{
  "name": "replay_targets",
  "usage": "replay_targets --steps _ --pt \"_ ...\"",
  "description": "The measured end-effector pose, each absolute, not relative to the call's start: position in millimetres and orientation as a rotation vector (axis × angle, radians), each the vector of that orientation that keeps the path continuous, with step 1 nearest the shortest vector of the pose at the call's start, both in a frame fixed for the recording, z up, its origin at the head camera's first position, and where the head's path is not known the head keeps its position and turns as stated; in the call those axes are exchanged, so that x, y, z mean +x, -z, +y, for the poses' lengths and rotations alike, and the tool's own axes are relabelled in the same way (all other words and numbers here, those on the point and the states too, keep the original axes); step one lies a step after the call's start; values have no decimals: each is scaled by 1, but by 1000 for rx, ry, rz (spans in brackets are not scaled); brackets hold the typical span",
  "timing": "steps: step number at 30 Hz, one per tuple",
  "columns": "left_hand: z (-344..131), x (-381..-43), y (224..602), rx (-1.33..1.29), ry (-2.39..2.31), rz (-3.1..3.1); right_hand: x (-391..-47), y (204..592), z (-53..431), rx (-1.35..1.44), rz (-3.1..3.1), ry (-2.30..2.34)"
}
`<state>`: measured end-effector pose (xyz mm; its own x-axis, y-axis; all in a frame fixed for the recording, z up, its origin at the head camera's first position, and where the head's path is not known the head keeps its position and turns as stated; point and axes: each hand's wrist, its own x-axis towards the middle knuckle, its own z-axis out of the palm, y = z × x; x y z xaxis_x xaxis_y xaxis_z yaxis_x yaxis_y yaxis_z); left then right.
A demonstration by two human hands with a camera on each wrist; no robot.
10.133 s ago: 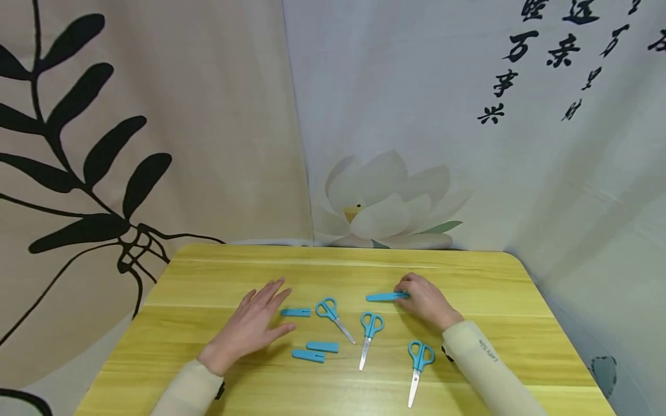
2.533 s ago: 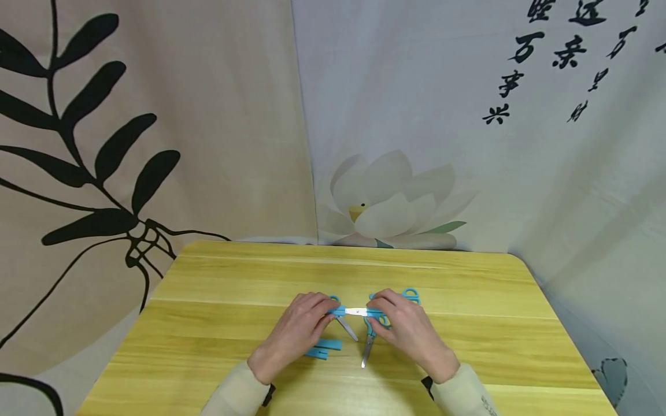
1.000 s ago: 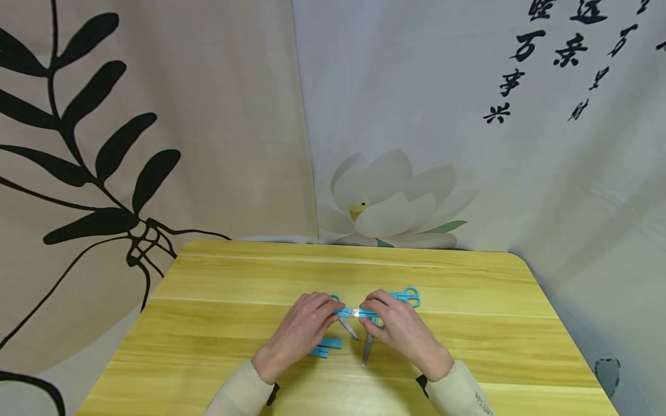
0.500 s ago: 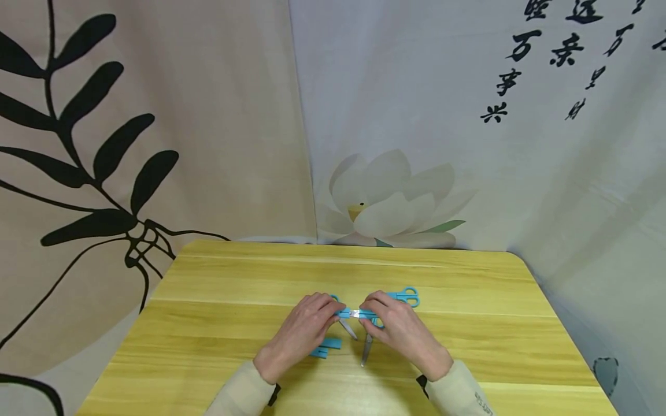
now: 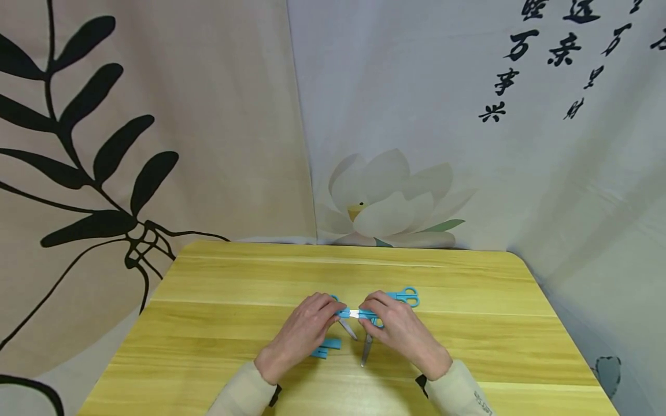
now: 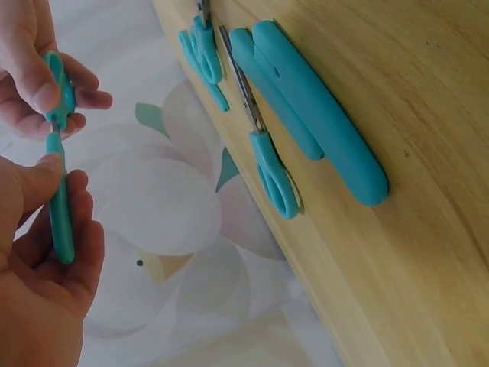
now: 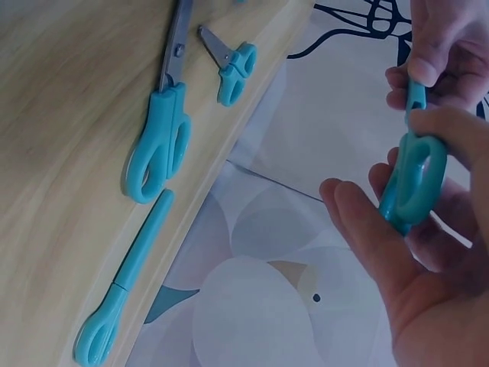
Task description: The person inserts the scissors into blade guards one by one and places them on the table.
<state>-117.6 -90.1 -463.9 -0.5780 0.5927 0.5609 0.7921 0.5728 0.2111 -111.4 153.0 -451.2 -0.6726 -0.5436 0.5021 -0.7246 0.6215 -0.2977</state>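
Note:
My left hand [image 5: 302, 326] pinches a blue blade sheath [image 6: 61, 222] between thumb and fingers. Opposite it, my right hand [image 5: 406, 329] grips a pair of scissors [image 7: 393, 202] by the blue handles. The blades point left into the sheath's mouth, and a short stretch of bare metal shows between the two hands. Both hands are raised over the table. Below them lie two unsheathed pairs of scissors, one larger in the right wrist view [image 7: 160, 126] and one farther off [image 7: 231, 84]. Two loose sheaths [image 6: 328, 115] rest side by side near my left wrist.
Scissors with a sheath on their blades [image 7: 122, 279] lie beyond my right hand. The wooden table [image 5: 208, 277] ends at a straight back edge, behind which hangs a printed curtain [image 5: 395, 115] with a lotus, leaves and writing.
The right-hand scissors have left the table for my right hand, and a sheath for my left. My hands have drawn closer, showing less blade. The sheathed scissors, earlier in my right hand, now lie behind.

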Motion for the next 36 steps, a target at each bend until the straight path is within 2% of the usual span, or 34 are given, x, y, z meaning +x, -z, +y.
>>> replay_targets --steps 36 --pt "-89 -117 463 -1130 646 -2404 -111 451 149 1013 -2482 -671"
